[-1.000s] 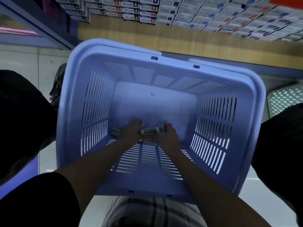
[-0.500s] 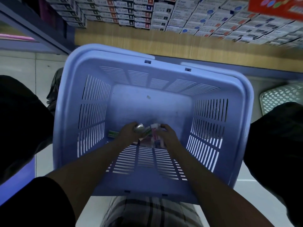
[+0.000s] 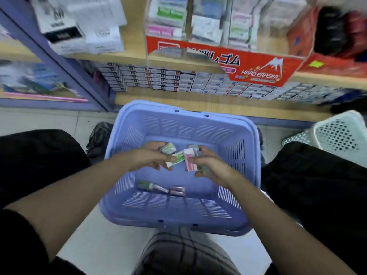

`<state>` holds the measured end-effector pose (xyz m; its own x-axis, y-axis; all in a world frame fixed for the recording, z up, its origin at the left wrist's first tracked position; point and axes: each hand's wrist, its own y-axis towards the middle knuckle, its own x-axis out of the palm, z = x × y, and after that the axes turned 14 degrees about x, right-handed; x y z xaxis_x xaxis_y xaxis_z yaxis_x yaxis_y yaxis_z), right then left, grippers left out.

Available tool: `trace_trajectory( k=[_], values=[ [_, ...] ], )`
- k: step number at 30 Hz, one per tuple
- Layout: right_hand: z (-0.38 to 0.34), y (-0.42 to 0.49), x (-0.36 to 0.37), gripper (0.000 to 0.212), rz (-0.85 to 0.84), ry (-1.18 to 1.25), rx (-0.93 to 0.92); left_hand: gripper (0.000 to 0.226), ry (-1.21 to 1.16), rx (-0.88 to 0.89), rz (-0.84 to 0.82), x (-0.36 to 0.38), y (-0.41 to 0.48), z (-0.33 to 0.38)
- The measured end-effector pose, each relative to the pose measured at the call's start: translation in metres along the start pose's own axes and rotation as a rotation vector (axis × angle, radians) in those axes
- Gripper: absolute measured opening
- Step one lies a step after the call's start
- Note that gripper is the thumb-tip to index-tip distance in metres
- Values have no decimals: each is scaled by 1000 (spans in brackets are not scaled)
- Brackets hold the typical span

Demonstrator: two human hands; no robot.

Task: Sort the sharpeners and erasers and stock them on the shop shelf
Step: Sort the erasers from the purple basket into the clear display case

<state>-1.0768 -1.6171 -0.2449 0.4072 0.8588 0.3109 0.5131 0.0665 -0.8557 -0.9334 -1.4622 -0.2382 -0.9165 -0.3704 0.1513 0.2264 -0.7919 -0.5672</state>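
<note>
Both hands have lifted off the basket floor since a second ago, bringing small packets up with them. Left hand (image 3: 146, 158) has its fingers (image 3: 156, 144) curled narrowly round a green-and-white eraser (image 3: 177, 157) and a pale wrapped piece (image 3: 168, 147) just above it; I cannot tell whether that piece is a sharpener or an eraser. Right hand (image 3: 211, 166) has its fingers (image 3: 198, 160) curled round a pink-and-white eraser (image 3: 189, 160), with blurred pieces behind it. The two erasers touch between the fingertips. Below the fingers, toward the person, a few loose packets (image 3: 177, 190) lie on the floor of the blue basket (image 3: 188, 132), near its near wall. The slotted side walls stand well apart from the fingers on either side. Beyond the fingers, past the far rim, runs the wooden shop shelf (image 3: 198, 105) with rows of small boxes (image 3: 208, 82), and above them a red eraser display box (image 3: 264, 72).
</note>
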Motion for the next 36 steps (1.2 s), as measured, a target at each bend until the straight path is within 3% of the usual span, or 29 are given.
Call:
trace_trajectory(
  k=[5,10,14,20,23,25,27,30,34,36],
  values=[
    [-45,-56,23,43,-153,-40,-113,14,150,110,-33,-4,-31,73],
    [-76,-104,43,44,-141,-45,-196,17,251,235,-22,-4,-62,130],
    [-104,-133,54,39,-38,-54,-289,17,268,372,45,-9,-85,169],
    [-150,-152,78,40,182,-302,-548,13,219,574,138,-13,-94,211],
    [-168,-153,81,42,186,-301,-569,11,216,615,249,-21,-86,219],
    [-176,-150,85,38,173,-306,-549,12,184,630,352,-29,-78,220],
    [-184,-141,91,34,268,-370,-603,16,172,618,390,-38,-69,221],
    [-200,-123,95,32,516,-672,-773,18,166,580,382,-53,-57,224],
    [-222,-103,87,29,632,-967,-886,11,121,533,385,-67,-40,228],
    [-231,-97,83,30,679,-1003,-878,16,176,522,432,-70,-34,231]
  ],
)
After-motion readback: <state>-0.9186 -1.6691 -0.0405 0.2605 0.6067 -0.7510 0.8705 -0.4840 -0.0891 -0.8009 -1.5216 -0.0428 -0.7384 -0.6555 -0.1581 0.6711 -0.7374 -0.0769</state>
